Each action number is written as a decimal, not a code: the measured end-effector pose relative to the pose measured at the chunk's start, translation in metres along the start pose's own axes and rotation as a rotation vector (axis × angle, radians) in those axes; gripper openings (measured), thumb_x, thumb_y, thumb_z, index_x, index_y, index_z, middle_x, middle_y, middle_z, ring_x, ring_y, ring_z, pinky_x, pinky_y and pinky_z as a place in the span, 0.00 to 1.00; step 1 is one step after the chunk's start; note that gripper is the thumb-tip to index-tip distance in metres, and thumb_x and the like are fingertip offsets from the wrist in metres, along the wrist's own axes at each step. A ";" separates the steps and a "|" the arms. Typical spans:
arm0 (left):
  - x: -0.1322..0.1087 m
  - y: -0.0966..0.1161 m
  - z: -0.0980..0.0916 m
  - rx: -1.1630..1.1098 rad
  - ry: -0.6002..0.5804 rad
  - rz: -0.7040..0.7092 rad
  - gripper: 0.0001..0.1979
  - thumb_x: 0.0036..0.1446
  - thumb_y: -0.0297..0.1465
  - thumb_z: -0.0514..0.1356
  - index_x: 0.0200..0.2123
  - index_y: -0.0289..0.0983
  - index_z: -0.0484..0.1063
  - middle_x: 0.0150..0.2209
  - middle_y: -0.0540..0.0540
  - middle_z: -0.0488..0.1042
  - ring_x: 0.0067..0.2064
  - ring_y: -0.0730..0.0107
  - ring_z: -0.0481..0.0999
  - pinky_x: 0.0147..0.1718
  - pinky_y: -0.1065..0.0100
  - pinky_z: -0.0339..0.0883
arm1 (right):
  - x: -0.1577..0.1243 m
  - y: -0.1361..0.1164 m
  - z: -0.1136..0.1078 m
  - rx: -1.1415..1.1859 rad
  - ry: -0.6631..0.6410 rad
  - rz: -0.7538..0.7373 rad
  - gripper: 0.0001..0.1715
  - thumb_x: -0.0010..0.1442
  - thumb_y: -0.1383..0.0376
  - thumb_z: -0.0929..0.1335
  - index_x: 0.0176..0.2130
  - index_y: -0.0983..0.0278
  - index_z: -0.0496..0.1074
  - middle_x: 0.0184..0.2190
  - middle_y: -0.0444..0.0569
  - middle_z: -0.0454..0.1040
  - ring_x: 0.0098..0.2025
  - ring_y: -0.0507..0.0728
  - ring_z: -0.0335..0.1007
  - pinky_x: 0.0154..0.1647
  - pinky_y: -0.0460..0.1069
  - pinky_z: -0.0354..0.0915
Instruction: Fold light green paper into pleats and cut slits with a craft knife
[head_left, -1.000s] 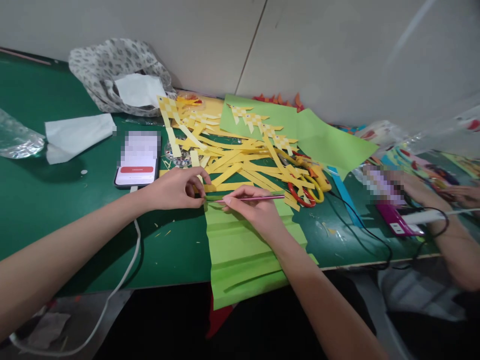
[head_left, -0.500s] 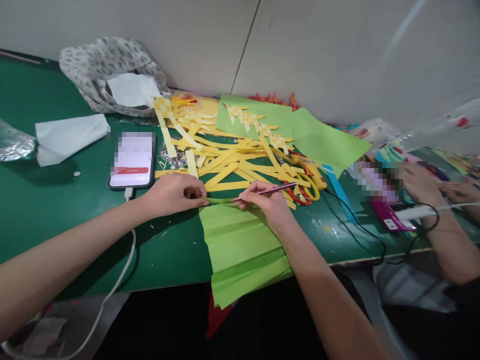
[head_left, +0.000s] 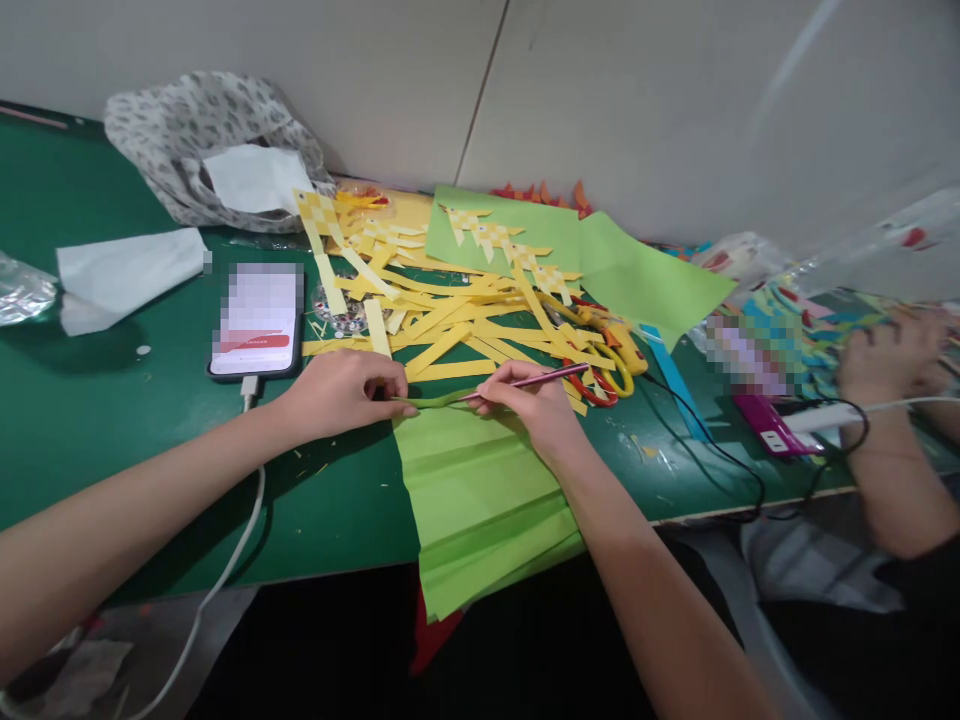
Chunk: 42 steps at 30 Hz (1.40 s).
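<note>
A light green sheet of paper (head_left: 480,480) with crosswise pleats hangs over the front edge of the table. At the left end of its folded top edge, my left hand (head_left: 349,392) is closed in a pinch, with thumb and forefinger on the paper. My right hand (head_left: 531,408) grips a slim, metallic pink pen-like stick (head_left: 555,374) slanting up to the right. The tip of the stick lies along the folded edge, and my right fingers seem to touch the paper there. Between both hands the edge bows slightly.
Yellow paper strips (head_left: 442,335) lie heaped behind my hands, beside scissors (head_left: 619,370). A charging phone (head_left: 256,320) sits left, its white cable (head_left: 247,530) passing under my left forearm. At right are a magenta power bank-like box (head_left: 776,425) and another person's hand (head_left: 889,360).
My hands hold nearly the same pose; the folded green edge curves a little differently between them. The other person's hand at right has shifted, and the view has moved slightly.
</note>
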<state>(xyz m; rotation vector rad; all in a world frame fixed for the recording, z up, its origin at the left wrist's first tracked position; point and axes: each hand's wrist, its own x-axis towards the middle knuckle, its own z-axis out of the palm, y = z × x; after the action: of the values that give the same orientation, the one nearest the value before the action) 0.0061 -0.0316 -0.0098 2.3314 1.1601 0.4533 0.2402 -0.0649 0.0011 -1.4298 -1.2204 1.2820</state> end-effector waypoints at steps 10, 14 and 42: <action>-0.002 0.004 -0.002 0.028 -0.003 0.001 0.12 0.51 0.43 0.61 0.28 0.40 0.74 0.25 0.52 0.74 0.26 0.72 0.70 0.23 0.73 0.53 | -0.002 -0.006 -0.001 0.034 0.055 0.015 0.07 0.41 0.66 0.73 0.20 0.64 0.71 0.18 0.44 0.75 0.21 0.51 0.71 0.28 0.47 0.69; -0.003 0.012 -0.003 0.066 0.030 0.034 0.15 0.52 0.45 0.59 0.33 0.40 0.75 0.32 0.50 0.76 0.33 0.69 0.73 0.25 0.72 0.55 | 0.000 -0.005 -0.001 0.074 0.048 0.032 0.08 0.41 0.66 0.73 0.19 0.64 0.70 0.18 0.45 0.75 0.21 0.51 0.71 0.26 0.46 0.69; 0.023 0.032 0.010 -1.114 0.362 -0.434 0.17 0.47 0.34 0.66 0.37 0.38 0.62 0.26 0.56 0.65 0.25 0.80 0.68 0.26 0.74 0.65 | -0.028 -0.023 0.013 -0.302 0.263 -0.542 0.15 0.63 0.52 0.62 0.36 0.59 0.70 0.36 0.49 0.76 0.35 0.56 0.75 0.38 0.52 0.71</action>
<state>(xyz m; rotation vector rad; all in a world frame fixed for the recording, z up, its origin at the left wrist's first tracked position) 0.0449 -0.0321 0.0012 1.0412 1.0951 1.0434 0.2240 -0.0888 0.0269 -1.2933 -1.5232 0.5424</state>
